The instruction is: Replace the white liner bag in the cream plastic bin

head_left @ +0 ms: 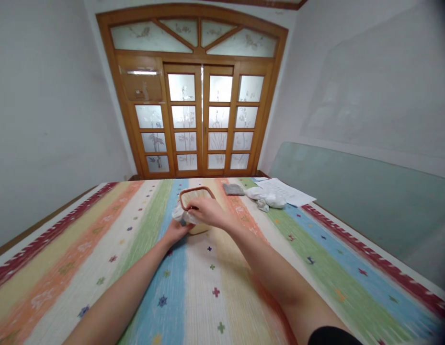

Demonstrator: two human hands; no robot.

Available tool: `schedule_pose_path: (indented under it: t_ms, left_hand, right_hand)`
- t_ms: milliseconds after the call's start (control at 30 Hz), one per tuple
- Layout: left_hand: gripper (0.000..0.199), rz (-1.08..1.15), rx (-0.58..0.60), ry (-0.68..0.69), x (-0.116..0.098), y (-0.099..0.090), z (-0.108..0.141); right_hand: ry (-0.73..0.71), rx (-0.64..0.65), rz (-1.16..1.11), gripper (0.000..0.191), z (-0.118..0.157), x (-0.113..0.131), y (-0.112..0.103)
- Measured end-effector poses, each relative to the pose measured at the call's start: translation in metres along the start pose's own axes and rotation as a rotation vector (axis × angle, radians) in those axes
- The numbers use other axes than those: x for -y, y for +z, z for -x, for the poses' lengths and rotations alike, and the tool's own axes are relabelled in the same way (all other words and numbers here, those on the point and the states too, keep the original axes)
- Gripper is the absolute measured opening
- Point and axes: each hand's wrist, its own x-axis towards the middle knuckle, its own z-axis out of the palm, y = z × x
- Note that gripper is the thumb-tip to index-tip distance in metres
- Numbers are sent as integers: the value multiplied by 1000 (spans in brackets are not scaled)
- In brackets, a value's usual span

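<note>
White crumpled material [178,212] is grasped in the left hand [177,231] against a brown-rimmed container [196,195]; the right hand [206,212] curls its fingers at the near rim, its grip unclear. The container stands on striped cloth [204,302] before glazed wooden doors [200,129], forearms converging forward.

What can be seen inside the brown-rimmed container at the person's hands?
Inside the brown-rimmed container, a pale beige surface shows beyond the right hand. That hand covers part of the near side, so whatever lies behind it cannot be seen.
</note>
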Motion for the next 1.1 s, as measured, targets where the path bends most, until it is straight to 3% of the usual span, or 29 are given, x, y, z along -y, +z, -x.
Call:
schedule_pose_path:
  t_ms: [200, 500, 767, 933, 1000, 1100]
  left_hand:
    - [74, 81, -92, -52, 4, 2, 0]
    - [75, 55, -51, -28, 7, -1, -5]
    - [83, -16, -37, -61, 1, -5, 0]
    - [86, 77, -82, -139, 6, -14, -1]
    - [87, 126, -102, -154, 5, -19, -5]
    - [96, 301, -210, -135, -7, -25, -11]
  right_hand:
    - [35, -4, 88, 21, -5, 7, 7]
    - [76, -155, -17, 19, 2, 2, 10]
    - [124, -519, -393, 23, 2, 5, -16]
    - [292, -723, -433, 32, 8, -23, -26]
    - [366, -714, -417, 31, 9, -43, -21]
    - [545, -580, -352, 26, 13, -76, -1]
